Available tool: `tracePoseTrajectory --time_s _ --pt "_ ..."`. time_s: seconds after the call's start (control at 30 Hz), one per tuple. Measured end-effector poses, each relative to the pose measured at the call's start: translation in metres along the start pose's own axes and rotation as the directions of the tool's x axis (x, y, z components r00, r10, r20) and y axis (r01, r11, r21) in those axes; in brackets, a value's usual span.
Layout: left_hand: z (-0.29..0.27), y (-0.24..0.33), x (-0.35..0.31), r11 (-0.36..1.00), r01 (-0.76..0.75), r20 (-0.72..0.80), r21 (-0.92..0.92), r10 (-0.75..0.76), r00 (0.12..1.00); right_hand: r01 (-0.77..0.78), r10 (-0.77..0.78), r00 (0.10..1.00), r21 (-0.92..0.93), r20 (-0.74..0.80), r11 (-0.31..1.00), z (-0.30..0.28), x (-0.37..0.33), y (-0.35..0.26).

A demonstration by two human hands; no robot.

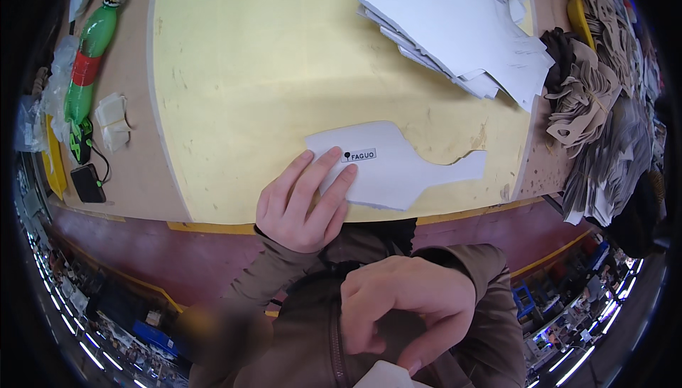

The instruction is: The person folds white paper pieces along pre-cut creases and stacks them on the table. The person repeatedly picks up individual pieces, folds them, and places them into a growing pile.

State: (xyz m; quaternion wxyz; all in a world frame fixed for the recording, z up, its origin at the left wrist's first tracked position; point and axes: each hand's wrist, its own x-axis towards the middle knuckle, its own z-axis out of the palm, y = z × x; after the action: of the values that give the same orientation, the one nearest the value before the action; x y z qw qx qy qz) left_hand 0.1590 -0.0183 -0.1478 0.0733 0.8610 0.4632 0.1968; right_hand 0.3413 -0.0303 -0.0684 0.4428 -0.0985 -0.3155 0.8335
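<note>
A white, flat cut piece (387, 175) with a narrow tail and a curved notch lies on the yellow sheet near the table's front edge. It bears a small dark printed logo. My left hand (302, 203) rests on its left part, fingers stretched out flat, the fingertips beside the logo. Close to my body, off the table, my right hand (408, 303) is curled, thumb and fingers bent inward. At its thumb tip shows the edge of a white piece (387, 376), mostly cut off by the lower edge of the view.
A stack of similar white pieces (455, 25) stands at the far right. Bundles of beige and grey cut parts (586, 97) line the right edge. On the left are a green bottle (89, 61), small white pieces (112, 121) and a black corded device (87, 183).
</note>
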Motion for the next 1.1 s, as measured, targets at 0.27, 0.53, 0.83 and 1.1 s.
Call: tracePoseTrajectory --time_s 0.27,0.53,0.83,1.1 --pt "0.000 0.001 0.000 1.000 0.009 -0.004 -0.010 -0.009 1.000 0.235 -0.221 0.970 -0.161 0.096 0.959 0.006 -0.001 0.004" --pt "0.001 0.004 0.010 0.953 0.282 -0.087 -0.115 -0.292 0.952 0.235 -0.207 0.969 -0.233 0.137 0.944 0.011 -0.015 -0.001" --pt "-0.026 0.004 0.012 0.760 0.067 -0.079 -0.646 -0.154 0.985 -0.278 -0.336 0.841 -0.873 -0.423 0.401 0.001 -0.031 0.015" --pt "-0.047 0.021 0.016 0.580 -0.077 -0.062 -0.811 0.045 0.997 -0.169 -0.454 0.787 -0.853 -0.419 0.494 0.015 -0.043 0.021"
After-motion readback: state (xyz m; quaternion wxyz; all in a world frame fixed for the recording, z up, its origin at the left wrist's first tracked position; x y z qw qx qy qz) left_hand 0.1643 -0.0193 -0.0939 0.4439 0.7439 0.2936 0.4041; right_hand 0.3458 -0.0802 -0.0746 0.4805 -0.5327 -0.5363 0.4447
